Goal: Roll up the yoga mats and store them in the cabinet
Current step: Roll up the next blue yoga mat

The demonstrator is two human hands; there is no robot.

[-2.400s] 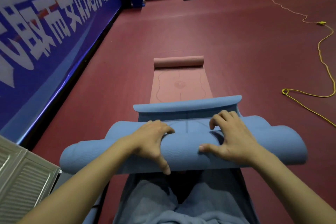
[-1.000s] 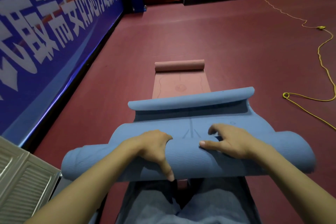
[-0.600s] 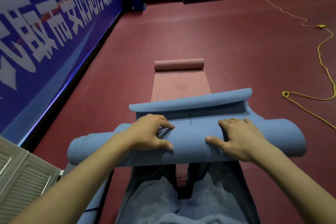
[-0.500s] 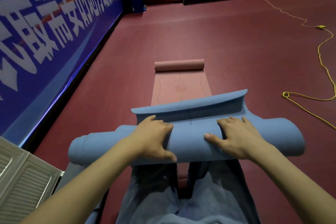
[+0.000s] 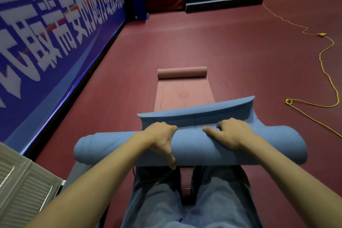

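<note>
Open red floor (image 5: 231, 46) is left to the right of and beyond the pink yoga mat (image 5: 184, 89), crossed only by a yellow cord (image 5: 325, 72) at far right. The left side is closed off by the blue banner wall (image 5: 55, 33). A white louvred panel (image 5: 22, 183) stands near left, and the space straight ahead is filled by the blue yoga mat (image 5: 194, 146).
</note>
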